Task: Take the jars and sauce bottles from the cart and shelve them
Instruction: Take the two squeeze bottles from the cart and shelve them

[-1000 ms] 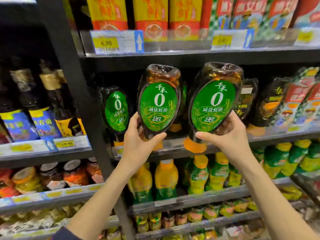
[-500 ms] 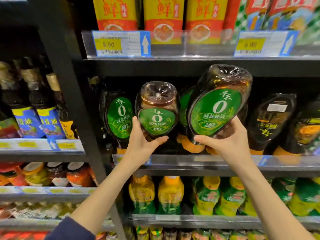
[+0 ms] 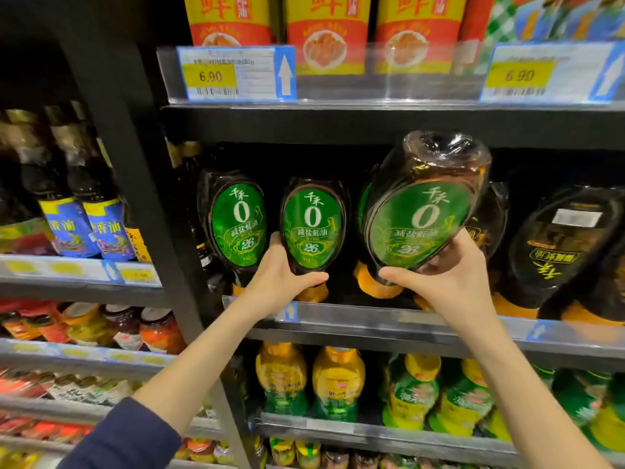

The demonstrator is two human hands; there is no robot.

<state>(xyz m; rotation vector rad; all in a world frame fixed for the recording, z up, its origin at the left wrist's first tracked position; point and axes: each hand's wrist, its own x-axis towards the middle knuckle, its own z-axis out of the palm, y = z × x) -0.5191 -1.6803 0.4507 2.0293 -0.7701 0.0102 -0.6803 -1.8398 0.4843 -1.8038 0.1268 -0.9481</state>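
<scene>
Shelving is under way: the left hand (image 3: 287, 275) grips a green-labelled sauce bottle (image 3: 313, 228) apparently seated cap-down at the shelf (image 3: 382, 318) front edge, while the right hand (image 3: 449, 282) grips a second bottle (image 3: 422, 214), tilted, not yet seated.

Single head cam, wide-angle. Faces the shelving nearly square-on and close, so stock fills the whole frame. Sightline is roughly level with the middle shelf (image 3: 406, 321). The top shelf (image 3: 372, 108) runs near the upper edge and the lower shelves are seen from above. The post (image 3: 142, 198) leans at left from edge distortion. Forearms enter from the bottom edge. Left hand (image 3: 280, 280) and right hand (image 3: 451, 286) sit mid-frame, gripping the left bottle (image 3: 313, 228) and right bottle (image 3: 419, 211).
</scene>
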